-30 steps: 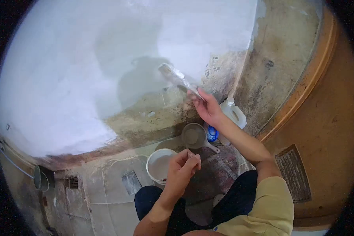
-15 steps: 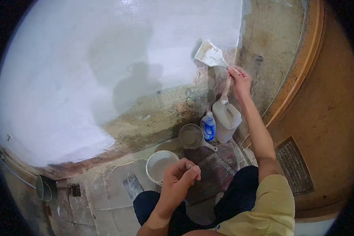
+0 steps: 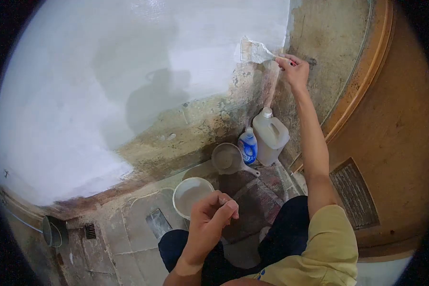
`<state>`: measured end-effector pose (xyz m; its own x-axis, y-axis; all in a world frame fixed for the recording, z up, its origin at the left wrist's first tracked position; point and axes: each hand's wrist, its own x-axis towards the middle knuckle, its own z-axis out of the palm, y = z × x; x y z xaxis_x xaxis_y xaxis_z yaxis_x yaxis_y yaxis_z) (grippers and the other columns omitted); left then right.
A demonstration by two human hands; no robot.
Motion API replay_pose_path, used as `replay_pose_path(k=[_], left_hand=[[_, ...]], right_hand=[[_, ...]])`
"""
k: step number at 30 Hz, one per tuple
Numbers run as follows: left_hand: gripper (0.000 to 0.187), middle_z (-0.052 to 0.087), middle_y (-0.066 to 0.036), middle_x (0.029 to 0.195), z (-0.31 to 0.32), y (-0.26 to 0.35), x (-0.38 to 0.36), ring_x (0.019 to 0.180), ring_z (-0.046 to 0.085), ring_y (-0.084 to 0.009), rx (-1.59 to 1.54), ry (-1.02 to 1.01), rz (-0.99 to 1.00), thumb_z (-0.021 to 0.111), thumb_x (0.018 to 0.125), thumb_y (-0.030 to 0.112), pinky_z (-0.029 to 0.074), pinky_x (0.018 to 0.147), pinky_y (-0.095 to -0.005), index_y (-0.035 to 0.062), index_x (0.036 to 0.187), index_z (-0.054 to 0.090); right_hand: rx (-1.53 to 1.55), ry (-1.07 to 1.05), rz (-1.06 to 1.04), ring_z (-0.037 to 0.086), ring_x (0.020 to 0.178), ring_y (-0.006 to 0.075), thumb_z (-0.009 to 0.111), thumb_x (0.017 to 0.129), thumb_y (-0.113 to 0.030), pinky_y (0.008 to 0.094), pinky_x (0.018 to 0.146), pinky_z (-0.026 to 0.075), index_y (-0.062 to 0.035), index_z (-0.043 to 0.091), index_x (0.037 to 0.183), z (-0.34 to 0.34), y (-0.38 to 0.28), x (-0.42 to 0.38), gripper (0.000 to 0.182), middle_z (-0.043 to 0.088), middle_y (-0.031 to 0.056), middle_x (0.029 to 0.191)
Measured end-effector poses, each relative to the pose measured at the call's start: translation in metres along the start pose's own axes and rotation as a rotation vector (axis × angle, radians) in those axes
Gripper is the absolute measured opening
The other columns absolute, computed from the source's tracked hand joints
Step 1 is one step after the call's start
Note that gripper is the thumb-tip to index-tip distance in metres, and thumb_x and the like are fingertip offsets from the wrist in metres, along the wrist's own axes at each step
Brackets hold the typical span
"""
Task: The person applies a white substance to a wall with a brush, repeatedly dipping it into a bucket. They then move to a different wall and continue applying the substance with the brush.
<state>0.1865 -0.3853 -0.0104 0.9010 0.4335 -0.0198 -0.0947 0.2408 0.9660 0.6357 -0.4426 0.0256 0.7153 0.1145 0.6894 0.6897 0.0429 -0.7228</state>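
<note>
Wall (image 3: pixel 205 52) coating appears underway: right hand (image 3: pixel 295 72) grips brush (image 3: pixel 256 51), upper right; next stroke likely needs steady edging. Left hand (image 3: pixel 209 219) curls closed.

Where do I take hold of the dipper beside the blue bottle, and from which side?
Best grip the dipper by its handle, coming from the person's side: the handle points away from the wall and passes in front of the blue bottle, so its end looks free.

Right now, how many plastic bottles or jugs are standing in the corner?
2: the blue-labelled bottle, just right of the dipper, and the larger translucent jug to the bottle's right. Any behind them would be hidden.
</note>
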Motion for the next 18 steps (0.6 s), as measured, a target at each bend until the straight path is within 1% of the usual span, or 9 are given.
replay_pose_path(k=[2, 3, 5, 9, 11, 13, 15, 17, 18], left_hand=[[0.013, 0.059, -0.004, 0.073, -0.001, 0.000, -0.001, 0.065, 0.054, -0.0106, -0.002, -0.011, 0.006, 0.060, 0.087, 0.016, 0.039, 0.054, -0.0232, 0.0069, 0.078, 0.056], [0.013, 0.059, -0.004, 0.073, -0.001, 0.001, -0.002, 0.066, 0.054, -0.0106, -0.003, -0.022, 0.019, 0.060, 0.087, 0.016, 0.038, 0.054, -0.0231, 0.0068, 0.079, 0.056], [0.014, 0.059, -0.004, 0.072, -0.001, 0.003, -0.007, 0.066, 0.055, -0.0106, -0.005, -0.019, 0.013, 0.061, 0.087, 0.016, 0.038, 0.054, -0.0230, 0.0065, 0.078, 0.056], [0.018, 0.059, -0.004, 0.072, -0.002, 0.009, -0.015, 0.065, 0.054, -0.0105, -0.008, -0.017, 0.049, 0.061, 0.088, 0.018, 0.038, 0.054, -0.0233, 0.0053, 0.077, 0.056], [0.018, 0.060, -0.005, 0.072, -0.001, 0.011, -0.017, 0.065, 0.054, -0.0103, -0.010, 0.000, 0.056, 0.061, 0.088, 0.018, 0.038, 0.054, -0.0231, 0.0050, 0.076, 0.056], [0.019, 0.060, -0.005, 0.072, -0.004, 0.011, -0.019, 0.064, 0.053, -0.0100, -0.004, 0.006, 0.049, 0.061, 0.088, 0.018, 0.038, 0.054, -0.0230, 0.0048, 0.076, 0.056], [0.013, 0.060, -0.001, 0.077, -0.009, 0.009, -0.020, 0.069, 0.052, -0.0063, -0.013, -0.049, 0.052, 0.058, 0.093, 0.012, 0.038, 0.058, -0.0208, 0.0026, 0.083, 0.059], [0.013, 0.060, -0.002, 0.077, -0.009, 0.009, -0.021, 0.069, 0.052, -0.0063, -0.015, -0.057, 0.076, 0.058, 0.093, 0.012, 0.038, 0.058, -0.0208, 0.0025, 0.083, 0.059], [0.013, 0.060, -0.002, 0.077, -0.009, 0.009, -0.021, 0.069, 0.053, -0.0063, -0.020, -0.060, 0.104, 0.058, 0.093, 0.012, 0.038, 0.059, -0.0207, 0.0024, 0.083, 0.059]], right_hand=[[-0.128, 0.068, -0.002, 0.062, 0.064, 0.0118, 0.078, 0.075, -0.020, 0.0275, 0.060, 0.049, 0.0038, 0.071, 0.097, -0.001, -0.007, -0.003, 0.033, 0.069, 0.0092, 0.072], [-0.129, 0.068, 0.000, 0.062, 0.064, 0.0118, 0.078, 0.075, -0.020, 0.0275, 0.060, 0.049, 0.0038, 0.071, 0.097, -0.001, -0.011, -0.006, 0.033, 0.069, 0.0092, 0.072], [-0.436, 0.213, -0.246, 0.063, 0.066, 0.0142, 0.078, 0.074, -0.021, 0.0286, 0.061, 0.049, -0.0008, 0.073, 0.095, -0.002, -0.018, -0.016, 0.029, 0.070, 0.0107, 0.078], [-0.376, 0.193, -0.276, 0.065, 0.068, 0.0152, 0.077, 0.075, -0.020, 0.0279, 0.062, 0.050, -0.0026, 0.073, 0.094, -0.002, -0.041, -0.038, 0.026, 0.070, 0.0109, 0.083], [-0.122, 0.068, -0.173, 0.064, 0.066, 0.0159, 0.076, 0.077, -0.019, 0.0277, 0.062, 0.049, -0.0022, 0.073, 0.093, 0.002, -0.053, -0.046, 0.023, 0.069, 0.0107, 0.083], [-0.085, 0.047, -0.181, 0.063, 0.064, 0.0158, 0.075, 0.077, -0.018, 0.0278, 0.061, 0.049, -0.0028, 0.073, 0.094, 0.014, -0.051, -0.045, 0.023, 0.069, 0.0104, 0.083], [-0.048, 0.028, -0.189, 0.062, 0.063, 0.0157, 0.075, 0.078, -0.018, 0.0278, 0.060, 0.048, -0.0033, 0.073, 0.094, 0.016, -0.044, -0.043, 0.022, 0.069, 0.0101, 0.082], [-0.080, 0.064, -0.047, 0.061, 0.063, 0.0162, 0.075, 0.077, -0.018, 0.0281, 0.060, 0.048, -0.0040, 0.073, 0.096, 0.017, -0.036, -0.037, 0.023, 0.068, 0.0106, 0.082], [-0.078, 0.062, -0.050, 0.061, 0.063, 0.0162, 0.075, 0.077, -0.018, 0.0281, 0.060, 0.048, -0.0040, 0.073, 0.096, 0.015, -0.030, -0.034, 0.023, 0.068, 0.0106, 0.082]])
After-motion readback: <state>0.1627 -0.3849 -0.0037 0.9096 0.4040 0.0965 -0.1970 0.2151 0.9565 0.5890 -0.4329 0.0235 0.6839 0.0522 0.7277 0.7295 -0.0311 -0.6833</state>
